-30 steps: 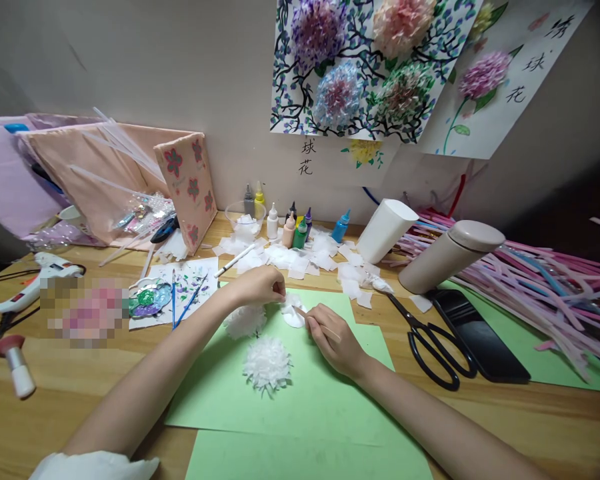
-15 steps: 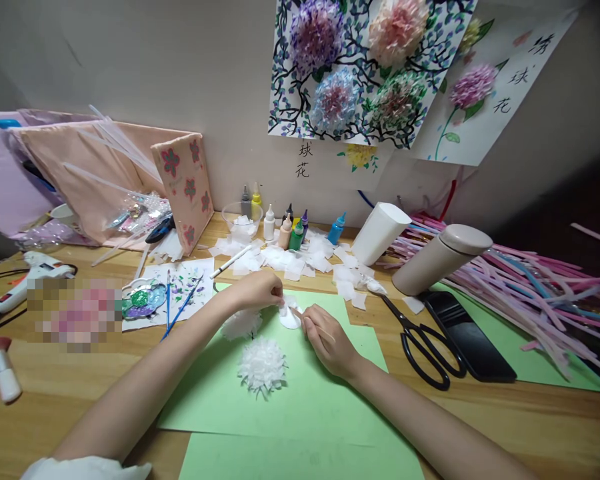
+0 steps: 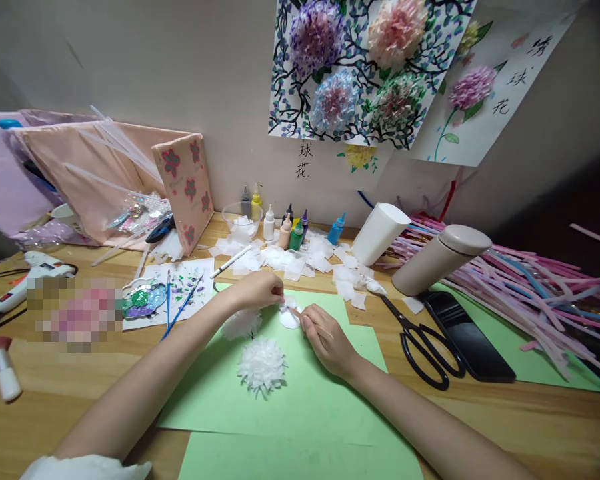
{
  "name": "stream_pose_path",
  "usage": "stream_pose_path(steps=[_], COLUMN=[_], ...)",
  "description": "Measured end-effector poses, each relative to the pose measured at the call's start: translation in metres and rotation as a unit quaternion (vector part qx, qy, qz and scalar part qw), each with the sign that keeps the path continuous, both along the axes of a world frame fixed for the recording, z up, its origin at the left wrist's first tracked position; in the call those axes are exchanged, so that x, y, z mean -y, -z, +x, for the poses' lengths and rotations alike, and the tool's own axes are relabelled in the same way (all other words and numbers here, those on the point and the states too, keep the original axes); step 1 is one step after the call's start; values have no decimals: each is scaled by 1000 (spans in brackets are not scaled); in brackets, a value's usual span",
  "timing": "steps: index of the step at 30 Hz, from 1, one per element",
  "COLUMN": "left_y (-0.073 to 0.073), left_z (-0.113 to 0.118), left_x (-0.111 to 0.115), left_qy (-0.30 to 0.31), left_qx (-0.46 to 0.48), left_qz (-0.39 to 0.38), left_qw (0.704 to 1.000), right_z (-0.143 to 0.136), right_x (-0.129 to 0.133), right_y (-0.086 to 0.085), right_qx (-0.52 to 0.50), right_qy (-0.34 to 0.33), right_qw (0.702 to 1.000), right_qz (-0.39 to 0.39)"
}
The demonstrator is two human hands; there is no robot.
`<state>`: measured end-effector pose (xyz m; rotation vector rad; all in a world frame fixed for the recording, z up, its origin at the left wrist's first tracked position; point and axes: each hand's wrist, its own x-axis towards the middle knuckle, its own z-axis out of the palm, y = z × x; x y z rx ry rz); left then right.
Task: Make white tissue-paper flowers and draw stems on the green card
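My left hand (image 3: 261,291) is closed in a pinch at the upper edge of a small white paper disc (image 3: 289,321), where a bit of white tissue paper shows at the fingertips. My right hand (image 3: 329,340) grips a thin wooden stick (image 3: 322,329), its tip at the tissue on the disc. Nearer me, a fluffy white tissue-paper flower (image 3: 263,365) lies on the green paper sheet (image 3: 330,413). A second white tissue flower (image 3: 241,324) is partly hidden behind my left wrist.
Paint bottles (image 3: 297,235) and loose tissue squares (image 3: 295,265) lie along the wall. At right are black scissors (image 3: 433,353), a phone (image 3: 467,337), a tumbler (image 3: 440,260) and pipe cleaners (image 3: 535,287). Left are paintbrushes (image 3: 181,308), a palette (image 3: 143,299) and a glue gun (image 3: 30,280).
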<state>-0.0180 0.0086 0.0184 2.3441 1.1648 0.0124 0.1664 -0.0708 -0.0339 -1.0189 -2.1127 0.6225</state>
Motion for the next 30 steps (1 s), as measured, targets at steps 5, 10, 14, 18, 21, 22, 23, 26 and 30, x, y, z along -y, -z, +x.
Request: stream_pose_path(steps=[5,10,14,18,21,22,23,26,30], left_y=[0,1,2,1,1,0,0,-4,-13], left_z=[0,1,1,1,2,2,2,0,-18], left_x=[1,2,1,0,1,2,2,1,-8], left_qy=[6,4,1,5,2,1,1,6,-62], left_qx=[-14,-24,-30,-33,-35,-34,-33,-27,-40], left_qz=[-3,-2,7,3,0,-1,-2,-16,14], left_qw=[1000,1000,1000,999,999,999,999,1000,997], right_z=[2,2,1,-1,-1,-1,-1,-1,2], right_x=[-1,0,0,-1,-1,0,0,1,2], right_y=[2,1,0,0,0,0,-1,0,3], right_qx=[-56,-58,-34,-8,-11,-13,-14,-13,-66], right_qy=[34,23,13,14,11,10,10,7,9], right_qw=[995,997,999,1000,1000,1000,1000,1000,998], right_qz=[-71,-43,-12,-3,16,21,22,12,-2])
